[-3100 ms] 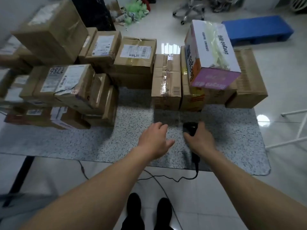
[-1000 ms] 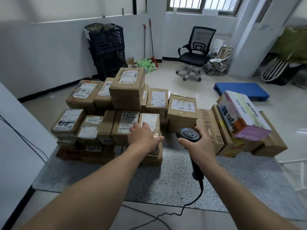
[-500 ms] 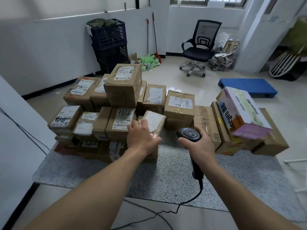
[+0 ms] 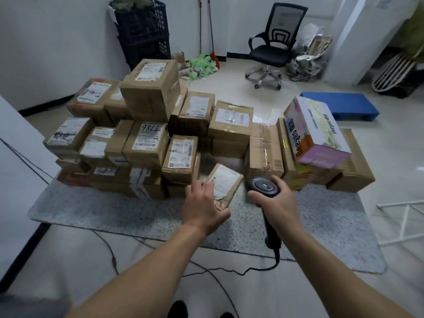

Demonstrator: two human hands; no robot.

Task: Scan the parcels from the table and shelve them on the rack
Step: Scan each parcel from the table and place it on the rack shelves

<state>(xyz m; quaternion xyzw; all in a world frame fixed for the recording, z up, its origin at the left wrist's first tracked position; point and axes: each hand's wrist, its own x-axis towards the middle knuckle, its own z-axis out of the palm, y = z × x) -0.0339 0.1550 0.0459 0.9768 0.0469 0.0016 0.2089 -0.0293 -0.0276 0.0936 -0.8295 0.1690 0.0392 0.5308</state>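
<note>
We note the table (image 4: 114,210), speckled stone, seen from its near edge. Far left corner: a pile (image 4: 101,143) of cardboard boxes, several layers deep, most with white labels facing up. A big box (image 4: 151,90) sits on top of it, slightly skewed; below and in front, a box (image 4: 146,143) with "7786" handwritten on its label. Behind the pile, on the floor by the wall, dark crates (image 4: 144,31) are stacked. Near the table's middle, just in front of the pile, the left hand (image 4: 204,207) grips a small flat parcel (image 4: 226,182) by its near corner, thumb on the label side and fingers curled beneath. The parcel is tilted, label up toward us; we cannot tell whether its far end touches the tabletop. Just right of it, apart from it, the right hand (image 4: 278,203) is wrapped around the handle of a black scanner (image 4: 263,187), head raised and turned toward the parcel. Its cable (image 4: 241,271) drops off the near edge and trails across the floor. Along the far edge to the right, more brown boxes stand on end, with a printed box (image 4: 316,131) lying slanted on top of them. Beyond the table: an office chair (image 4: 273,49) and a blue pallet (image 4: 344,106). A white frame (image 4: 406,216) stands off the right edge.
</note>
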